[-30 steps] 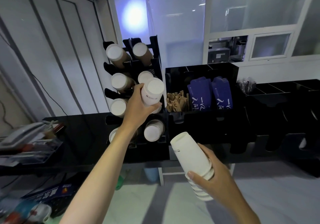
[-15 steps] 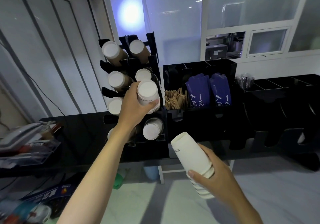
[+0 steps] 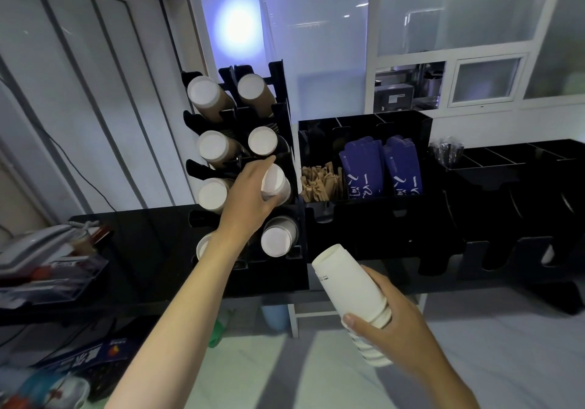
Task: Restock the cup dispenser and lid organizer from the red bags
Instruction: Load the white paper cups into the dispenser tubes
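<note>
Cup dispenser (image 3: 281, 98) lower slots hidden by left hand (image 3: 250, 196) gripping white cup (image 3: 274, 183), right hand (image 3: 392, 326) clasping cup stack (image 3: 351, 291)

So off to the right of the cup stuff I've got a black condiment caddy (image 3: 424, 130) on the counter (image 3: 133, 244), with brown wooden stirrers (image 3: 319, 183) on its left side and two blue packets (image 3: 381, 171) standing just beside them. Far left there's a clear tray of clutter (image 3: 47, 269). A blue bucket (image 3: 273, 316) sits on the floor under the counter.
</note>
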